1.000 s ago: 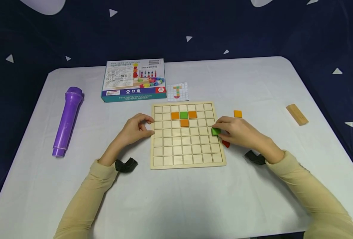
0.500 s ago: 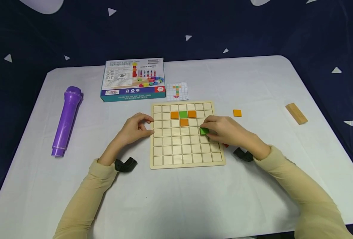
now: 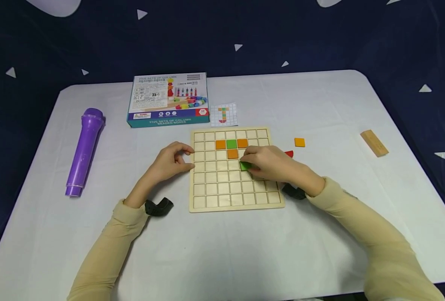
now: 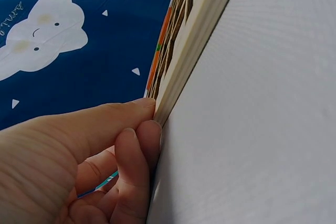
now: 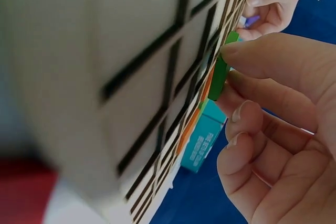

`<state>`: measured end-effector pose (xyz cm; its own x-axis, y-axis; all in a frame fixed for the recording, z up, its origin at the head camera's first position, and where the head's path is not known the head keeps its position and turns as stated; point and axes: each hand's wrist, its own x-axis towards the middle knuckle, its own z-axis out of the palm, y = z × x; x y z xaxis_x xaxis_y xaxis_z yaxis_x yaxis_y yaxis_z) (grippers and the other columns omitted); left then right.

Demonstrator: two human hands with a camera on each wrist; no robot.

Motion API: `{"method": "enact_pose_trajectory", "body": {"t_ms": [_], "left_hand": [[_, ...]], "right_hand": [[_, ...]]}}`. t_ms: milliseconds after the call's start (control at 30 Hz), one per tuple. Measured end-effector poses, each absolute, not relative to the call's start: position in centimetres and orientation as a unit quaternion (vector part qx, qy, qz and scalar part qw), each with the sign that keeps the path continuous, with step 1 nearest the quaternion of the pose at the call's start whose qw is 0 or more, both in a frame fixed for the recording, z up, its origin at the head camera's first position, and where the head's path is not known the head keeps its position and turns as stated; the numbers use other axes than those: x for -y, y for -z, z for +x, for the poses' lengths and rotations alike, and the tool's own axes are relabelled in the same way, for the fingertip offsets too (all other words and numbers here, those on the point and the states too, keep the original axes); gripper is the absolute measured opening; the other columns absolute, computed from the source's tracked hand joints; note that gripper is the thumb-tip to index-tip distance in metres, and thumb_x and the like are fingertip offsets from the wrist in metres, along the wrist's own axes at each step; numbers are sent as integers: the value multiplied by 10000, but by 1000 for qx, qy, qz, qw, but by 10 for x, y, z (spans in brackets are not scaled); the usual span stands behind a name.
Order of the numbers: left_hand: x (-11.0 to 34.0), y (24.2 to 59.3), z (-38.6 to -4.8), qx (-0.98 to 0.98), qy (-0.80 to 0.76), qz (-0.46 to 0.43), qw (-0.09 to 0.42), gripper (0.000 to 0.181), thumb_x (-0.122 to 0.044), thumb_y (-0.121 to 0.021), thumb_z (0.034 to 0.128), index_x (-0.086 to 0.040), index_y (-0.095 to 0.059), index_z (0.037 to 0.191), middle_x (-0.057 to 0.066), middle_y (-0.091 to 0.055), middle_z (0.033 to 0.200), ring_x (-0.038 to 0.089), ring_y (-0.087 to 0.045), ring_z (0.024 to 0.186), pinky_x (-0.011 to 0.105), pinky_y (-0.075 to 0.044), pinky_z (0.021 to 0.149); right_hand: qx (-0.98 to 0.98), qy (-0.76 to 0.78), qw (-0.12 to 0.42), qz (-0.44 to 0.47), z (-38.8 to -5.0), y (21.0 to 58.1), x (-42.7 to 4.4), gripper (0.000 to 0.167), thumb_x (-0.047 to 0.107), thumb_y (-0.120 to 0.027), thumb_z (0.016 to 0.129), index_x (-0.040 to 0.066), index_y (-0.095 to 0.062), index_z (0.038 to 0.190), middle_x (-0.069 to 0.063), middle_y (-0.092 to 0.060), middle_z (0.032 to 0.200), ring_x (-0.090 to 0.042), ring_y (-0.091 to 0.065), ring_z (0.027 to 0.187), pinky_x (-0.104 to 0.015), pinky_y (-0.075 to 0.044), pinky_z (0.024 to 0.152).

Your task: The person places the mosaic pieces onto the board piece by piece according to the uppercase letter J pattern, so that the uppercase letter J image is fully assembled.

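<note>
My right hand (image 3: pixel 270 163) pinches a green square tile (image 3: pixel 246 166) between thumb and finger, just over the middle of the wooden grid board (image 3: pixel 218 208). In the right wrist view that green tile (image 5: pixel 222 72) is tilted near the grid surface. At the board's left edge, my left hand (image 3: pixel 171 159) rests its thumb and fingertips against the rim, apart from each other. Set in the board's upper rows are a green tile (image 3: pixel 231 144) between two orange tiles (image 3: pixel 220 144), and another orange tile (image 3: pixel 232 154) below it.
A pattern card (image 3: pixel 224 115) lies behind the board beside a toy box (image 3: pixel 168 100). Right of the board are a yellow-orange tile (image 3: pixel 299 142) and a red piece (image 3: pixel 289 154), partly hidden. A purple tube (image 3: pixel 85 152) lies far left, a wooden block (image 3: pixel 374 143) far right.
My right hand has carried the green tile leftward from the board's right edge to near its middle. The red piece now shows behind that hand. My left hand has stayed in place.
</note>
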<state>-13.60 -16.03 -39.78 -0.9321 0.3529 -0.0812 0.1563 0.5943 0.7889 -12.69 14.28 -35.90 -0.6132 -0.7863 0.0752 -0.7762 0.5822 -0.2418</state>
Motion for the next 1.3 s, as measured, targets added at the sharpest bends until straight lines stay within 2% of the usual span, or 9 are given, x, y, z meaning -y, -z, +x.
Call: {"method": "enact_pose_trajectory", "body": {"t_ms": [100, 467, 800, 1300], "left_hand": [[160, 398, -136, -886, -426, 143, 114, 389, -80, -740, 764, -5, -609, 1122, 149, -571, 1034, 79, -501, 625, 195, -410, 596], [160, 399, -137, -887, -424, 138, 118, 389, -83, -744, 762, -6, -611, 1119, 153, -568, 1031, 71, -502, 609, 189, -401, 597], [160, 398, -136, -886, -426, 138, 117, 389, -82, -743, 762, -10, -609, 1120, 140, -566, 1028, 77, -501, 613, 194, -407, 594], [160, 397, -136, -884, -429, 138, 120, 388, -90, -738, 766, -13, -609, 1124, 142, -570, 1040, 109, -503, 633, 195, -405, 597]], "right_hand": [[-890, 122, 25, -438, -129, 358, -136, 221, 34, -702, 762, 49, -709, 983, -57, -649, 935, -124, -586, 690, -273, -511, 627], [-892, 120, 44, -434, -132, 360, -123, 201, 35, -696, 775, 47, -721, 974, -82, -679, 979, -188, -665, 861, -308, -544, 730], [-901, 118, 50, -416, -135, 362, -119, 177, 107, -716, 797, 59, -718, 968, -54, -648, 916, -136, -606, 744, -281, -513, 656], [-899, 128, 51, -415, -135, 362, -114, 157, 122, -723, 801, 76, -727, 951, -35, -666, 924, -139, -637, 786, -293, -528, 670]]}}
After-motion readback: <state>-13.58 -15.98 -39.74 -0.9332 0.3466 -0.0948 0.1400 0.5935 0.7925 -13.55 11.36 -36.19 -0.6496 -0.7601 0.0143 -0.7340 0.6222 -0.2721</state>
